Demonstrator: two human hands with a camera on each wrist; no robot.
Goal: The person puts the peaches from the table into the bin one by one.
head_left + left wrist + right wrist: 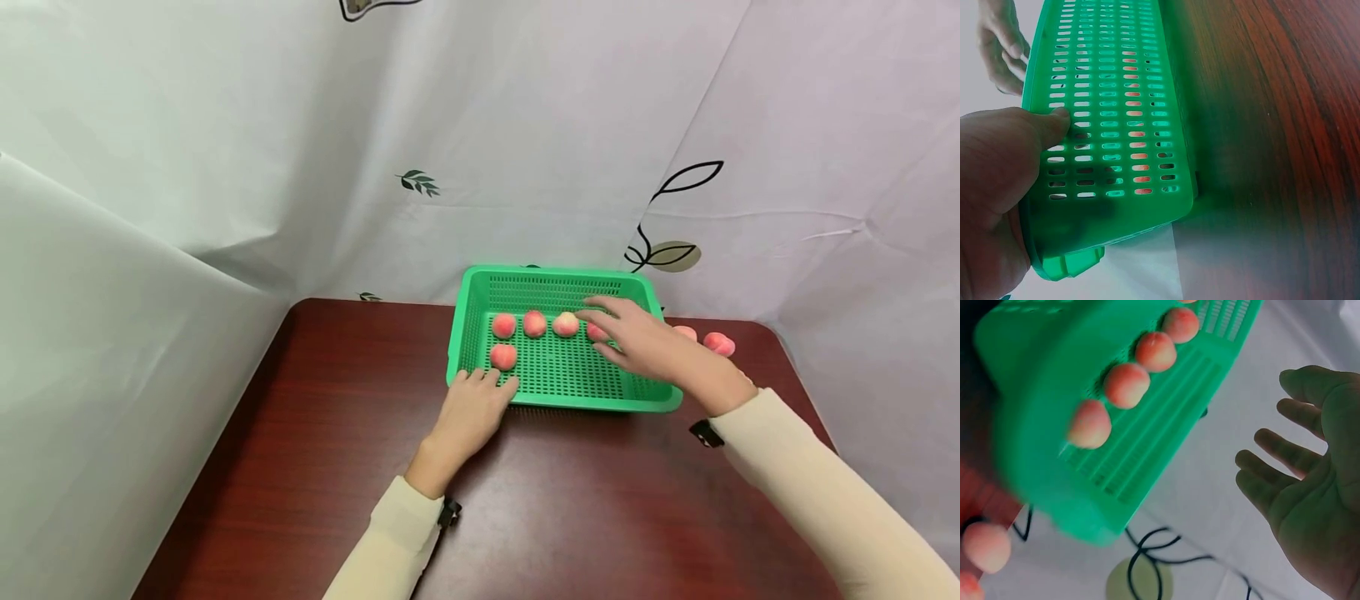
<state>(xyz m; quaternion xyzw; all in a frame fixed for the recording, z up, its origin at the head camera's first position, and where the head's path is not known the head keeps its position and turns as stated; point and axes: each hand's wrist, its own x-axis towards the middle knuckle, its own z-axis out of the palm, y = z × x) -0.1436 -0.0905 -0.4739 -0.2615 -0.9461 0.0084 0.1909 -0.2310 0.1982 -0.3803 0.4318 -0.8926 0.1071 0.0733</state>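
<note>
One green slotted basket, at the table's back edge, long axis parallel to it. Contents: five visible peaches, four in a row. Left hand: grips near-left corner; thumb against outer wall, clear only in left-wrist view. Right hand: fingers spread, palm bare in right-wrist view, partly covering one peach in head view. Two loose peaches: back-right corner.

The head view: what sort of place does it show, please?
Probably a curtained-off work corner, perhaps indoors: pale printed sheeting hangs behind and beside a dark wood-look table, on which a green basket holds peach-like fruits.
</note>
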